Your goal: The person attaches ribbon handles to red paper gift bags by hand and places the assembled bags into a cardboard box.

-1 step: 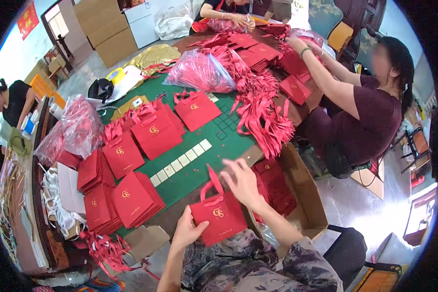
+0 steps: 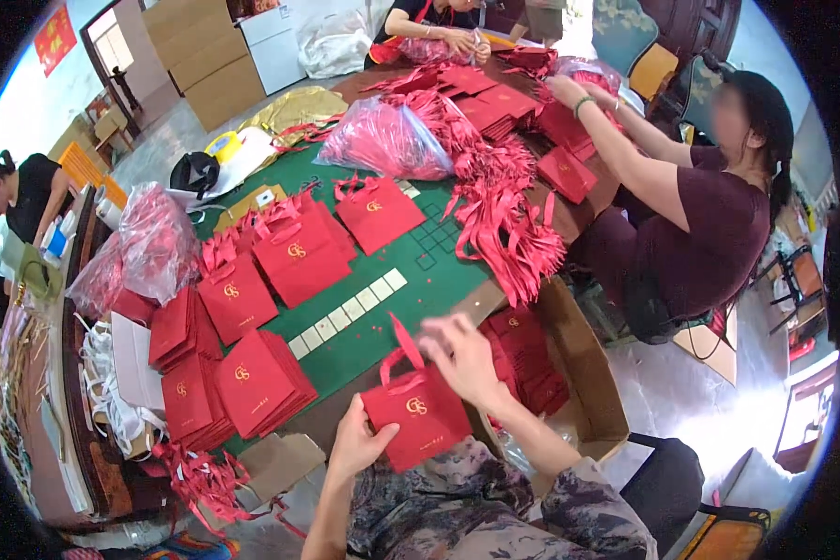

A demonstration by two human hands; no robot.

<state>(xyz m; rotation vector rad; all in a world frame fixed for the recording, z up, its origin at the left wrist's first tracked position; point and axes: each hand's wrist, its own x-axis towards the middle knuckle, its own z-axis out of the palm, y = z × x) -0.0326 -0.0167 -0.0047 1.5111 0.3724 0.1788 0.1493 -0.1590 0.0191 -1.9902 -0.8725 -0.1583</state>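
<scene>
My left hand pinches the left edge of a small red paper gift bag with a gold emblem, its thumb across the front. The bag is held tilted above my lap. A red ribbon handle loops up from its top, one end standing upright. Right beside that ribbon end is my right hand, its fingers bent, apart and slightly blurred, with nothing visible in them. Stacks of matching red bags lie on the green table mat to the left.
An open cardboard box with red bags stands at my right. Loose red ribbons heap along the table's right side, near a plastic bag of ribbon. A co-worker sits at the right; another person's hands work across the table.
My right hand has shifted slightly left and down, closer to the upright ribbon end. The bag in my left hand has moved a little to the left.
</scene>
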